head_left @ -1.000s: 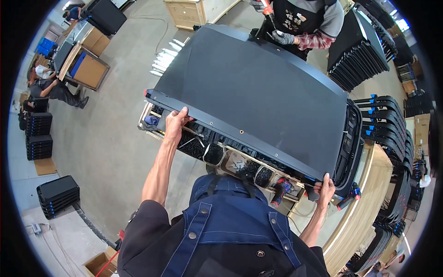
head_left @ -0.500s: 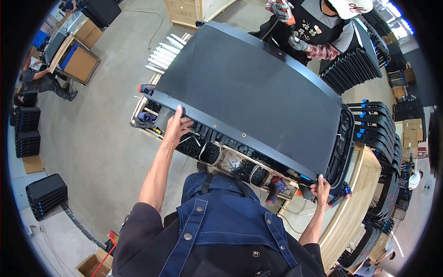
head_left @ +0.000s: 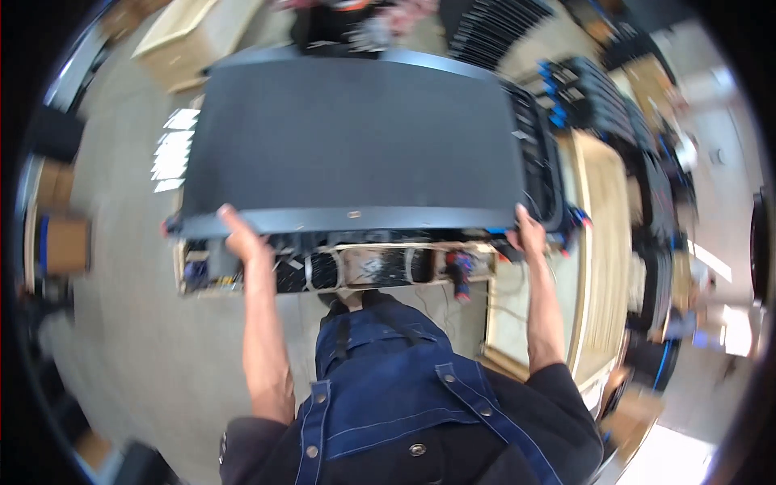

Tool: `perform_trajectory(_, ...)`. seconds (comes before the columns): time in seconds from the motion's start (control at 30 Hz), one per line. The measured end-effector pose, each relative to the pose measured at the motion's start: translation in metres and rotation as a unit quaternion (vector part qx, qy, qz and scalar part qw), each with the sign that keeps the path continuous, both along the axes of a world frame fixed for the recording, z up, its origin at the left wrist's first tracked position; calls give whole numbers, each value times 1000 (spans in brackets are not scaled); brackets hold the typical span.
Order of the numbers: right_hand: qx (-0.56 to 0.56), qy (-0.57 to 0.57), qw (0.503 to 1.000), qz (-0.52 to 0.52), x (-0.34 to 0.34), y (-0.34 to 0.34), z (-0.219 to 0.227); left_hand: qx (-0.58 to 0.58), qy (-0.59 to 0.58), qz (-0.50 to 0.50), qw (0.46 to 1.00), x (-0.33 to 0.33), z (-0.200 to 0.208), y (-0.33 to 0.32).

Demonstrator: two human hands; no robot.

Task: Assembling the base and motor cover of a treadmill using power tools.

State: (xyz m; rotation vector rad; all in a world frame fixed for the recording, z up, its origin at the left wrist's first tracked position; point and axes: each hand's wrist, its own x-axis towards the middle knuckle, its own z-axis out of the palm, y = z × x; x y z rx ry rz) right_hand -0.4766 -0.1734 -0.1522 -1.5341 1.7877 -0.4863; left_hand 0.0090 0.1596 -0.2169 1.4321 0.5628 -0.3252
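A large flat black panel [head_left: 356,137], with a smooth dark face and a metal rail along each long edge, lies across the bench before me. My left hand [head_left: 244,236] grips the near rail toward its left end, thumb on top and fingers hidden beneath. At the near right corner my right hand [head_left: 529,234] holds the same edge, its thumb over the rail. Beyond the panel's right end a black ribbed end frame [head_left: 537,158] shows. Under the near edge runs a wooden parts tray [head_left: 335,289] with dark small parts in its compartments. Motion blurs the picture.
A power drill [head_left: 459,271] stands in the tray's right part. Across the panel, a co-worker's gloved hand [head_left: 368,36] is blurred. To the right are a wooden crate [head_left: 602,242] and stacked black frames [head_left: 594,93]. White strips [head_left: 174,149] lie beyond the panel's left end.
My view has swung round, so the panel now lies nearly level across it instead of slanting. Both hands keep their hold on its near edge.
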Motion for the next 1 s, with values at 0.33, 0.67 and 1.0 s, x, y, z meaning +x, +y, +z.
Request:
perform_trajectory(0.33, 10, -77, 997, -6, -49, -10, -21, -85, -6, -70, 994, -7, -8, -24)
perform_trajectory(0.67, -59, -210, 973, -77, -214, 5, -82, -37, 38, -165, 985, -33, -31, 26)
perform_trajectory(1.0, 29, 272, 942, 197, -255, -53, -64, 290, 314, -428, 796, -262, -59, 62)
